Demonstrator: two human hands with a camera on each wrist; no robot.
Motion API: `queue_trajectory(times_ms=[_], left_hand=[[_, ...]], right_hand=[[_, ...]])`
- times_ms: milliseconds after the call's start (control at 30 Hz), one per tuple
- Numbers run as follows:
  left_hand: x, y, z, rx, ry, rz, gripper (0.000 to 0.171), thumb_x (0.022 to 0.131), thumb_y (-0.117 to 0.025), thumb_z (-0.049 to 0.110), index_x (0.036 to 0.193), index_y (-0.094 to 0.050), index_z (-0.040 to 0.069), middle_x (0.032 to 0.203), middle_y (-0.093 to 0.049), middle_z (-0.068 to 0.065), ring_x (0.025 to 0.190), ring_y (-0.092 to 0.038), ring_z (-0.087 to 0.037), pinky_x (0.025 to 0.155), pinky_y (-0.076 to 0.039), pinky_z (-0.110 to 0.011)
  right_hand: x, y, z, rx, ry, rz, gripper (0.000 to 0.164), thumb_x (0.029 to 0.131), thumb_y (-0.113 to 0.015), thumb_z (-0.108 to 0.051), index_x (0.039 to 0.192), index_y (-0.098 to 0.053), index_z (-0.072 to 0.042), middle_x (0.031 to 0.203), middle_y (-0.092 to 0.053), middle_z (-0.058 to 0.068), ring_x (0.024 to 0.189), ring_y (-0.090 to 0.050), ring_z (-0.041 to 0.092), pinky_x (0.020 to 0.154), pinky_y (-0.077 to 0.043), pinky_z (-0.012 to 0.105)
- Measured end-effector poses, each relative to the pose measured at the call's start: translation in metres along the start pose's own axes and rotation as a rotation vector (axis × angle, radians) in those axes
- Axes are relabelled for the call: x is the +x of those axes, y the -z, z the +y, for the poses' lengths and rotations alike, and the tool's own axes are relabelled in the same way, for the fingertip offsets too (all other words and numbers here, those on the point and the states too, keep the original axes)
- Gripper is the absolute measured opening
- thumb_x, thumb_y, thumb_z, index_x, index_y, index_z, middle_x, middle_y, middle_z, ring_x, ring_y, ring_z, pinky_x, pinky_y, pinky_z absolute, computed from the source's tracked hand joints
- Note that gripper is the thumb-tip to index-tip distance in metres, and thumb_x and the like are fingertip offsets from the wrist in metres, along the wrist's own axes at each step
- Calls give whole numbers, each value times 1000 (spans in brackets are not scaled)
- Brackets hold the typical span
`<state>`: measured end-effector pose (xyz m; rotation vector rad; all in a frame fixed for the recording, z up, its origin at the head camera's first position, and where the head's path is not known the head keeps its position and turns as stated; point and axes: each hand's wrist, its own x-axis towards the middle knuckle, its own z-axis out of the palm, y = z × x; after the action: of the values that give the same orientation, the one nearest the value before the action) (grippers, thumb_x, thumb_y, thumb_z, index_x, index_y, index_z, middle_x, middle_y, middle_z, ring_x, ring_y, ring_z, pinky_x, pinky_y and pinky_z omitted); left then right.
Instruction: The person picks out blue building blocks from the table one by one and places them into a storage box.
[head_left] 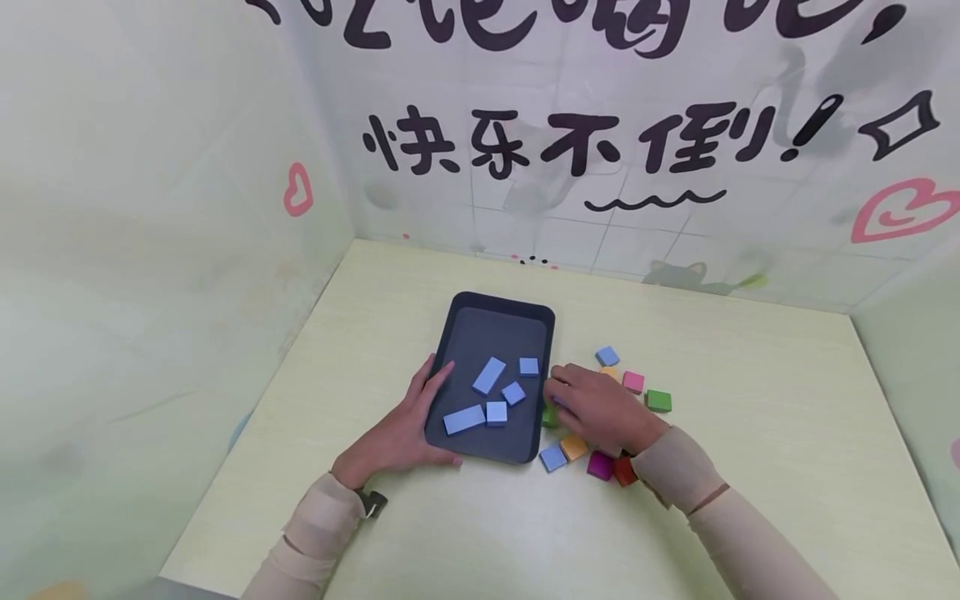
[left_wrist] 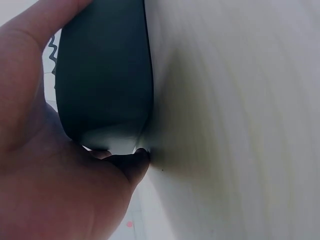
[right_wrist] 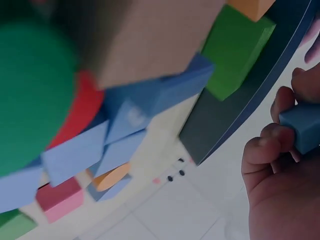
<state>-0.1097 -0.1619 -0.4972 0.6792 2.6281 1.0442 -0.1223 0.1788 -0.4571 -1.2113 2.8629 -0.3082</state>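
A dark rectangular tray lies on the table with several blue blocks inside. My left hand holds its left side, with one fingertip over the rim and the thumb at the near corner. My right hand is just beyond the tray's right rim. Its curled fingers grip a blue block, seen in the right wrist view and mostly hidden from the head view. Beside that hand, a green block stands against the tray's outer right side.
Loose blocks lie around my right hand: a blue one, an orange one, a purple one, a red one, a pink one and a green one. Printed walls border the table.
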Motion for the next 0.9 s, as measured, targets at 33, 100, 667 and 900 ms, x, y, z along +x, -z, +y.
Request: queue_trajectory(times_ms=[33,100,667,900], left_hand=[[0,0,0,2,-1,0,134,60,-93,50,161,-7,32,164,8,-2,135,-38,-36,94,-46,-45],[0,0,0,4,2,-3,134,61,-93,50,161,-7,32,164,9,-1,135,-38,-36,94,-45,-45],[1,-2,-3,10,-5,-9,133,60,-94,49,161,-7,32,164,10,0,136,-36,-34,95,-45,-43],[0,-1,-2,12,2,-18,132,61,-92,53,161,-7,33,164,11,-1,139,-33,-34,96,-45,-45]], right_hand=[[2,-1,-3,5,11,-1,5,96,-59,-19,100,-57,-21,95,-45,-8,86,-43,8,74,-44,23],[7,-4,-9,8,48,-1,5,96,-57,-20,101,-57,-20,98,-44,-7,88,-43,8,75,-43,23],[32,-31,-47,-233,146,-105,25,102,-49,-32,115,-62,-15,114,-57,-1,100,-47,17,87,-40,32],[30,-34,-48,-244,168,-107,27,102,-52,-33,119,-64,-16,116,-57,0,100,-47,17,87,-42,31]])
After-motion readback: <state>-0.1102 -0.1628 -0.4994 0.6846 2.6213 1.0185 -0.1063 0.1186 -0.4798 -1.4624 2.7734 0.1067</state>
